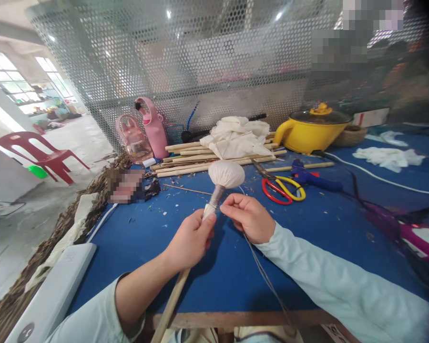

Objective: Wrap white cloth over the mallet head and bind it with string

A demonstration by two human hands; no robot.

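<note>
My left hand (191, 240) is wrapped round a wooden stick (171, 305) just below its cloth-covered head. That round white cloth head (226, 174) is gathered into a neck, where thin greyish wire (217, 194) is wound in close turns. Beside the neck, my right hand (250, 216) is closed in a pinch on the wire. Loose wire strands (262, 271) trail from under this hand over the table's front edge. The stick slants up and away from me, its lower end reaching past the edge.
Behind lie several bare sticks (186, 166) under crumpled white cloth (236, 136). Red-and-yellow-handled scissors (282, 188) and a blue glue gun (312, 178) lie right of them. A yellow pot (312, 133), pink bottle (155, 128) and perforated metal screen (200, 71) stand farther back. A white power bank-like bar (53, 295) lies left.
</note>
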